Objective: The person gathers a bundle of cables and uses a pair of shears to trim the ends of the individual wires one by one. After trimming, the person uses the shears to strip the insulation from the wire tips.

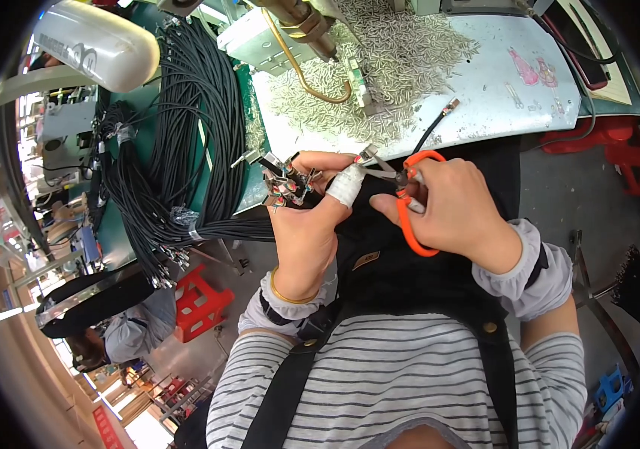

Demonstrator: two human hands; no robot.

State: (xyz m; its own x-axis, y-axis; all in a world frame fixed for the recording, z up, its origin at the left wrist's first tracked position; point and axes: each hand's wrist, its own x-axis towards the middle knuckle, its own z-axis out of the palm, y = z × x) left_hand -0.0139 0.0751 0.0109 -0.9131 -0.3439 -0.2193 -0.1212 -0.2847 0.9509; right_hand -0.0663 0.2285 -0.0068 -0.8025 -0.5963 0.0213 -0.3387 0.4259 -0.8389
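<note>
1. Head view: my left hand (305,228) is closed around a cluster of metal connectors (287,185), with a single connector (366,155) pinched out at thumb and forefinger. Thumb has a white wrap (345,185), probably padding.
2. My right hand (458,206) is clamped on the orange-handled cutter (407,229), blades pointing left, looking slightly parted. Tips sit right by the pinched connector; can't tell if they touch.
3. Hands are apart, the cutter bridging the gap. Holding one piece proud of the cluster likely keeps it clear for the tips; palming the others saves setting them down.
4. Work sits at the near edge of the pale sheet (477,123), over my black apron (417,288); good reach, I'd judge.
5. Pile of small metal pins (402,82) spreads around the machine head (301,26), presumably kept within reach there.
6. Black cables (193,97) lie left, gathered by clear wraps (187,218), likely against tangling.
7. Counts: one cutter, one pinched connector, one loose cable (431,132) on the sheet, at least two wraps. Clustered connectors: several, overlapping, no exact count. Pins and bundled cables: too many.
</note>
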